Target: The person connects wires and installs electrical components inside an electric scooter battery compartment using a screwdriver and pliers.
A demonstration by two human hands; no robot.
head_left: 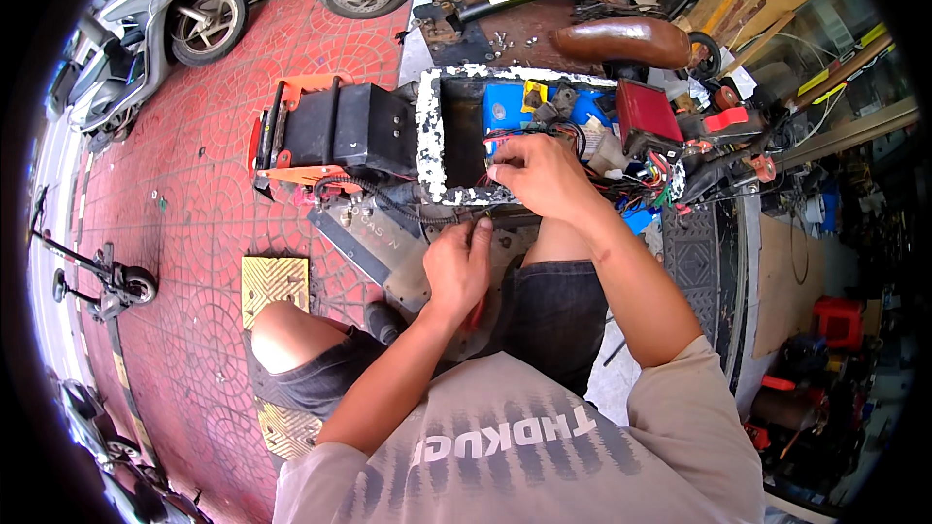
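A scooter-like vehicle body lies across in front of me, with an open rectangular compartment [430, 150] whose rim is patched with white. Inside it sit a blue block [505, 109], a yellow piece [533, 95] and bundled wires [662, 180]. My right hand [546, 175] reaches over the near rim, thumb and fingers pinched at thin reddish wire by the blue block; the fingertips partly hide it. Just outside the near rim, my left hand [456, 270] is closed, thumb pointing up. A red handle-like piece [475, 313] shows below its palm; what the fingers hold is hidden.
Left of the compartment are a black box [372, 131] and an orange bracket [309, 175]. A dark red box [649, 116] stands at its right. Beyond lies a brown seat [626, 42]. Parked motorcycles [155, 19] and a kick scooter [102, 277] stand on red paving.
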